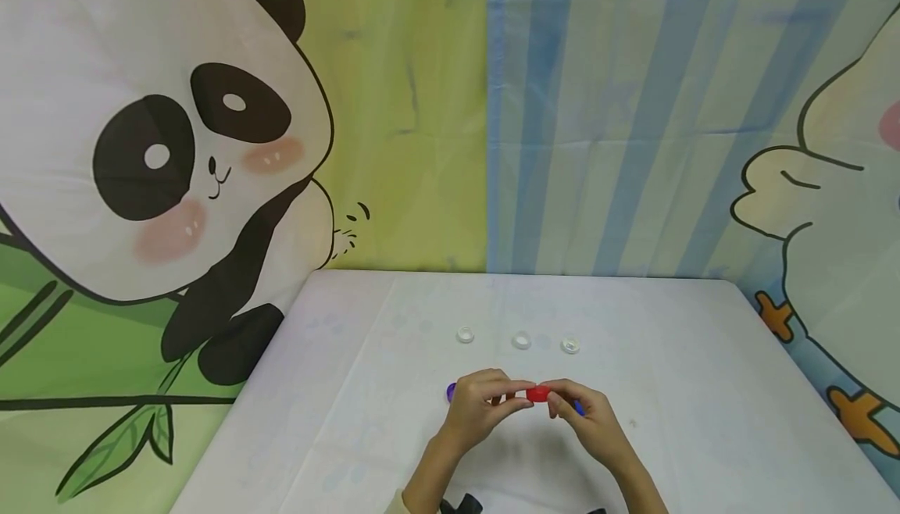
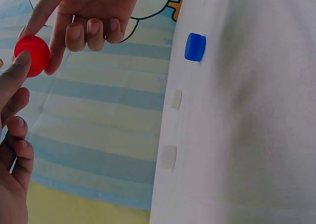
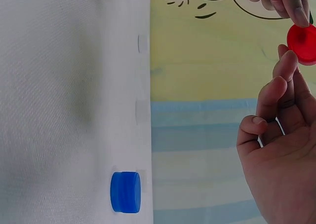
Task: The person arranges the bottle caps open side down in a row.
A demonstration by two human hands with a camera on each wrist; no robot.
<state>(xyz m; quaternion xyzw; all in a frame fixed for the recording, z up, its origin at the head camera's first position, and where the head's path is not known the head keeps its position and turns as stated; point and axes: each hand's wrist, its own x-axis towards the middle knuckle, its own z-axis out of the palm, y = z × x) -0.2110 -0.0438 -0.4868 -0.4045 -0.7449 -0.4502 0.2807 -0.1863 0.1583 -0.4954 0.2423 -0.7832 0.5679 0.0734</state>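
Note:
Between the two hands a small round red cap (image 1: 537, 394) is held up over the white table. My left hand (image 1: 480, 411) pinches its left side, with the thumb lying across the cap (image 2: 35, 56) in the left wrist view. My right hand (image 1: 589, 423) grips the opposite edge between thumb and index finger, its other fingers curled loosely. A blue cap (image 3: 125, 192) stands on the table beyond the right hand, partly hidden by it in the head view. Behind the left hand a purple cap (image 1: 451, 393) peeks out.
Three small clear round pieces stand in a row farther back: a left one (image 1: 466, 334), a middle one (image 1: 521, 340) and a right one (image 1: 570, 345). The white tabletop (image 1: 366, 420) ends at a printed curtain (image 1: 415, 123). Dark gear (image 1: 466, 505) shows near the left wrist.

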